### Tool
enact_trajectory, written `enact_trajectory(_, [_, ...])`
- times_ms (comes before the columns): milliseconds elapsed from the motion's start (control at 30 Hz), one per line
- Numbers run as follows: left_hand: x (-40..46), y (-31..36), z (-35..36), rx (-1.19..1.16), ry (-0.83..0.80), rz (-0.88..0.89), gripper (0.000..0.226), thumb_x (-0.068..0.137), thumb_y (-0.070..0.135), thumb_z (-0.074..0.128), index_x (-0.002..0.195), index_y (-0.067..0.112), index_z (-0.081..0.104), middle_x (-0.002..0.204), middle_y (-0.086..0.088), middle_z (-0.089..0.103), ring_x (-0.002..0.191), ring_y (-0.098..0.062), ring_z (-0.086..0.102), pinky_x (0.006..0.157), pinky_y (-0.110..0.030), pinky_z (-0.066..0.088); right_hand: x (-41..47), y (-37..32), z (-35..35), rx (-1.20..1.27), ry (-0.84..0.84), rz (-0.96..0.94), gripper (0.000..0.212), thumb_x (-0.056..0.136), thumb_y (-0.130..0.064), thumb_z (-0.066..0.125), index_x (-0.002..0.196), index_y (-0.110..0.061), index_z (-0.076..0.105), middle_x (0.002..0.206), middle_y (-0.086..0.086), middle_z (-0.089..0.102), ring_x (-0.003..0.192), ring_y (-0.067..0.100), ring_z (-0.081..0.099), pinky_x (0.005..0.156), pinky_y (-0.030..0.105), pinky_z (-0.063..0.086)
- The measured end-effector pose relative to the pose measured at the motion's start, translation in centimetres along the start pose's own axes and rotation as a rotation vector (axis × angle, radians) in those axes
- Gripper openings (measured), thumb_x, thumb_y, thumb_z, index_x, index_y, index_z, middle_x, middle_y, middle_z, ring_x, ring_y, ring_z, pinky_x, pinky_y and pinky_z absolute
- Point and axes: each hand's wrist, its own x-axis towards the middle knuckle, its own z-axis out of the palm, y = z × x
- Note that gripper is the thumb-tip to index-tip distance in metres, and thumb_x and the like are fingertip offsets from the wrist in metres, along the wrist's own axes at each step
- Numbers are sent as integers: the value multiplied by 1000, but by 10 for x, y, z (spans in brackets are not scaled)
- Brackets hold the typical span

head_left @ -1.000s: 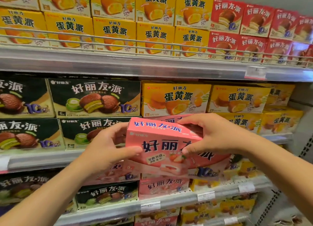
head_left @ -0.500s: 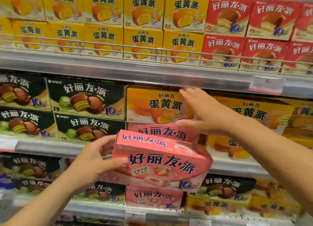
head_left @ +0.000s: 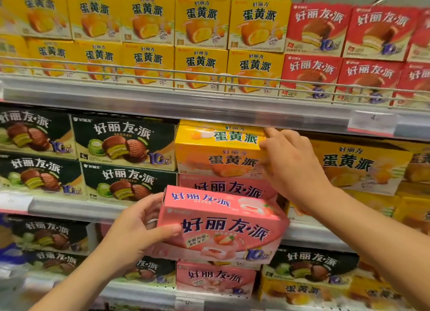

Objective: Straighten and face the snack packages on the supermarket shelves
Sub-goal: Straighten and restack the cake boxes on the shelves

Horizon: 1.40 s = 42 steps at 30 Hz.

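Left hand: at 7 o'clock, clamped on the left end of the pink box, thumb across its front. Box: clear of the shelf, long axis left-right, front facing the camera.
Right hand: at 2 o'clock, fingers partly spread, touching the tilted yellow box at its right end, above a shelved pink box.
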Motion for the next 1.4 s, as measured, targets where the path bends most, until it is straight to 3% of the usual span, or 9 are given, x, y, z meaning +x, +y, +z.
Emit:
enact_trajectory(133, [-1,-2,2,-39,-29,-8,65,63,19,82,122,29,57,111,11,72,103,-6,67,78,-13,52,-2,3,-4,-42,-58,6,50,59,-28,84,99,-11,59,126,13,57,110,35,47,84,45,41])
enact_trajectory(333, [2,-5,-2,-39,-51,-8,64,64,18,82,123,27,58,112,12,72,104,-6,67,80,-13,52,5,0,-9,-63,-78,14,86,56,-39,84,131,-12,51,115,13,53,108,34,47,91,47,42])
enact_trajectory(533, [9,-7,-5,-44,-65,-15,68,62,21,84,124,28,57,115,14,70,108,-6,65,83,-20,54,8,-1,-18,-24,-132,-11,77,60,-43,80,128,-21,49,122,3,52,114,26,44,92,41,33])
enact_trajectory(867, [18,-8,-6,82,-54,6,62,64,26,88,118,34,59,109,20,71,103,2,64,91,-26,48,7,-8,-89,567,-402,248,88,62,-57,80,139,-37,44,115,-26,55,99,-4,57,82,21,46])
enact_trajectory(967, [23,-9,-8,131,-58,53,41,77,2,77,105,28,62,97,26,72,95,3,65,79,-10,49,-8,-6,-118,668,-457,274,79,54,-60,82,124,-48,50,97,-30,64,85,-10,63,66,11,46])
enact_trajectory(1067, [23,1,-6,140,-61,115,30,71,5,79,93,21,67,86,27,72,86,-3,68,66,-4,46,-27,-11,-137,747,-530,277,79,48,-58,85,120,-44,56,101,-32,64,83,-5,66,65,12,50])
enact_trajectory(1167, [20,12,1,17,49,121,35,59,-3,85,50,19,59,47,12,64,55,-11,59,49,-10,45,-44,-15,-144,778,-605,244,83,49,-57,88,124,-40,56,107,-30,64,89,-3,66,70,14,52])
enact_trajectory(1267, [32,19,-8,-83,107,25,26,72,5,79,88,-10,65,67,-10,72,73,-26,66,62,-26,48,-62,-16,-150,788,-660,190,85,49,-60,86,126,-45,53,113,-34,60,95,-9,62,73,9,48])
enact_trajectory(1400, [41,43,-16,-31,48,130,29,76,9,73,101,23,70,84,9,76,73,-1,71,54,-10,49,-76,-13,-155,935,-777,151,71,56,-48,90,119,-49,55,110,-26,66,93,-1,67,75,13,51])
